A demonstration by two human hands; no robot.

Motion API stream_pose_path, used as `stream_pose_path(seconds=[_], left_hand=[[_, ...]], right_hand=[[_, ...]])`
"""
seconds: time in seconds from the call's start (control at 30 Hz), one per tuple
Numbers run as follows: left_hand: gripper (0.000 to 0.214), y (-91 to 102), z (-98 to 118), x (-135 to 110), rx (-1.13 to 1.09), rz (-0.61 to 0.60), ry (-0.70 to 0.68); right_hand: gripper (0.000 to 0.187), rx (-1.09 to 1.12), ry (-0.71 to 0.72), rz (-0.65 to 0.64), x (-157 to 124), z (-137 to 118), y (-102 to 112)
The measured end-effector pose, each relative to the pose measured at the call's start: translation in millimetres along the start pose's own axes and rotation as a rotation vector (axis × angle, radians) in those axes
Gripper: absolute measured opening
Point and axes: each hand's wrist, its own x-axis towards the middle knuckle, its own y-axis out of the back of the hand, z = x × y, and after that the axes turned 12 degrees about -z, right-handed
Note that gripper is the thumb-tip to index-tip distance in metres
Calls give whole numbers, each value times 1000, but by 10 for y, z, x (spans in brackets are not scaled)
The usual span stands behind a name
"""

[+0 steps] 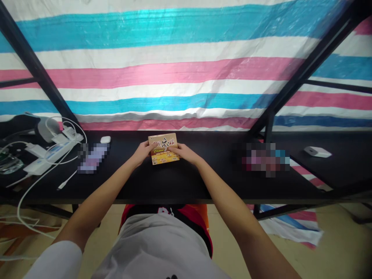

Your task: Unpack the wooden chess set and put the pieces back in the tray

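A tan and yellow Chinese chess box, printed with large characters and the word "Chinese", is held near the middle of the black desk. My left hand grips its left edge, thumb on the front face and fingers mostly hidden behind. On the opposite edge, my right hand holds it the same way, its thumb lying across the printed face. The box looks closed, with its front turned towards me. Whether its lower edge rests on the desk, I cannot tell.
On the left of the desk lie a white power strip with tangled cables, a blurred phone-like object and a small white case. A pixelated item and a white box are to the right. Striped sheeting hangs behind.
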Motion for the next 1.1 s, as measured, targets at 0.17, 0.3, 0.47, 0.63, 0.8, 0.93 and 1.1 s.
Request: stream_pose_path(seconds=[0.17, 0.3, 0.47, 0.63, 0.8, 0.93, 1.1], left_hand=[[53, -8, 5, -3, -12, -3, -9], [52, -6, 2, 0, -8, -3, -8], [51, -1, -2, 0, -10, -13, -17], [51, -10, 4, -4, -11, -1, -13], [50, -13, 2, 1, 4, 14, -12], [49, -4, -8, 9, 28, 20, -40], [44, -7, -44, 16, 192, 108, -260]], right_hand=[[40, -10, 3, 3, 4, 12, 8], [42, -10, 7, 2, 2, 17, 14], [42, -21, 1, -3, 1, 19, 21], [42, -30, 0, 0, 1, 15, 19], [42, -28, 4, -4, -2, 13, 12], [41, -84, 15, 4, 0, 23, 18], [54, -387, 167, 340, 43, 33, -17]])
